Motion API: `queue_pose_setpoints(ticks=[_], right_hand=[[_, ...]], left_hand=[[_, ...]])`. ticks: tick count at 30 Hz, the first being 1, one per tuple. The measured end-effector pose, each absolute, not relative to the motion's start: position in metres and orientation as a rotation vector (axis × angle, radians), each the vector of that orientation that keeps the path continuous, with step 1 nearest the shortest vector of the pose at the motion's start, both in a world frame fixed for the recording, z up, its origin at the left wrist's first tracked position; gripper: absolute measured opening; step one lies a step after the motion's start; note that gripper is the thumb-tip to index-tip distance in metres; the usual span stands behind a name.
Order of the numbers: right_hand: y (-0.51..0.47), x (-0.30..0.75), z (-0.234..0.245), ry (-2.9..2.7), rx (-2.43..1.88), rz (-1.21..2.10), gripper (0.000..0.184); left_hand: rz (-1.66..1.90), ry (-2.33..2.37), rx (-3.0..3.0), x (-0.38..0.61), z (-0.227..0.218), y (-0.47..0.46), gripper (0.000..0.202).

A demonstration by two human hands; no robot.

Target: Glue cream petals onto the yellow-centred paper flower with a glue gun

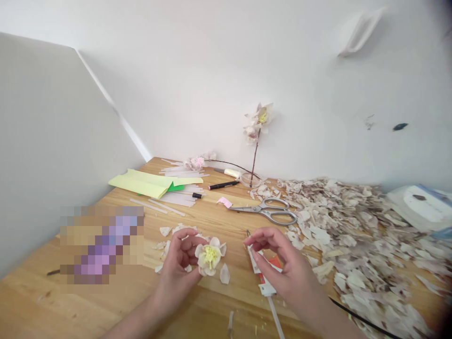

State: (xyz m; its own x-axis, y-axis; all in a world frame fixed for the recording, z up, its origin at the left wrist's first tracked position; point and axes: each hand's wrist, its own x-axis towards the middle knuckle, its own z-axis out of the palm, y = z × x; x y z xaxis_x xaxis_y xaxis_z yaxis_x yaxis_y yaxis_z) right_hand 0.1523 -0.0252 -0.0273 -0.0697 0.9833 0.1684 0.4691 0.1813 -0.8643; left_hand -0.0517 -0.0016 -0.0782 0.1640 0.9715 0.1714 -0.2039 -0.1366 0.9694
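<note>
Wooden table (197,214) w/ heaped pale petals (349,240) & steel scissors (264,211) to the R: L hand (178,259) grasps pale flower (210,256) w/ yellow center, loose petals (225,273) just beside it, R hand (282,266) pinches white-and-red tube (264,273), both held low over table, near each other.

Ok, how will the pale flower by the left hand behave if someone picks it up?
The flower is probably light and fragile: its petals look thin. They may bend or drop off easily, as loose petals lie nearby.
</note>
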Motion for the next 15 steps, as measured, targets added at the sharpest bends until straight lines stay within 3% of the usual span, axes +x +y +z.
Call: queue_pose_setpoints(ticks=[7, 15], right_hand=[[-0.022, 0.185, -0.039, -1.895, -1.64, 0.503, 0.02], [-0.034, 0.217, -0.064, -2.226, -1.691, 0.51, 0.054]], left_hand=[[0.992, 1.064, 1.399, -0.045, -0.063, 0.034, 0.043], [0.838, 1.326, 1.738, -0.031, -0.073, 0.076, 0.043]])
